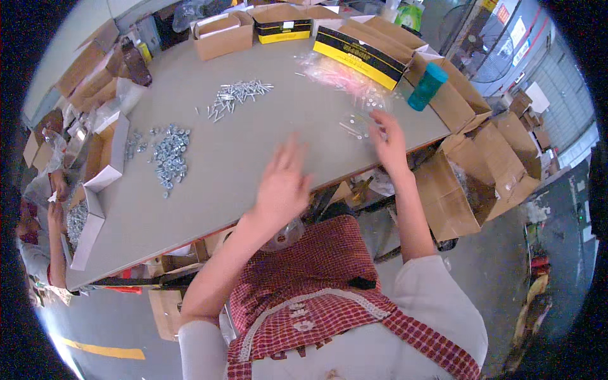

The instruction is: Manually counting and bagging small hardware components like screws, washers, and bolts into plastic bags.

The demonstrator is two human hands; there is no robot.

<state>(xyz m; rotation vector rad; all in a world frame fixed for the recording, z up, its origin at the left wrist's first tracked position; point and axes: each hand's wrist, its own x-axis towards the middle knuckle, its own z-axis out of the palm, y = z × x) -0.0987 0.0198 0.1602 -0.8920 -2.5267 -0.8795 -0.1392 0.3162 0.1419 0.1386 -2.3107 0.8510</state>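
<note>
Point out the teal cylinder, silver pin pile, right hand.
Teal cylinder (428,87): head view, middle of side.
Silver pin pile (239,92): head view, heap's middle.
Right hand (389,140): head view, middle of hand.

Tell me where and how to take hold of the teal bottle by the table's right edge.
Wrap the right hand around the middle of the teal bottle, likely best from the near side: its body looks cylindrical and upright, with bare tabletop before it, while the open cardboard box crowds its right.

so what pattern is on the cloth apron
The cloth apron is dark red and white checked, head view.
</note>
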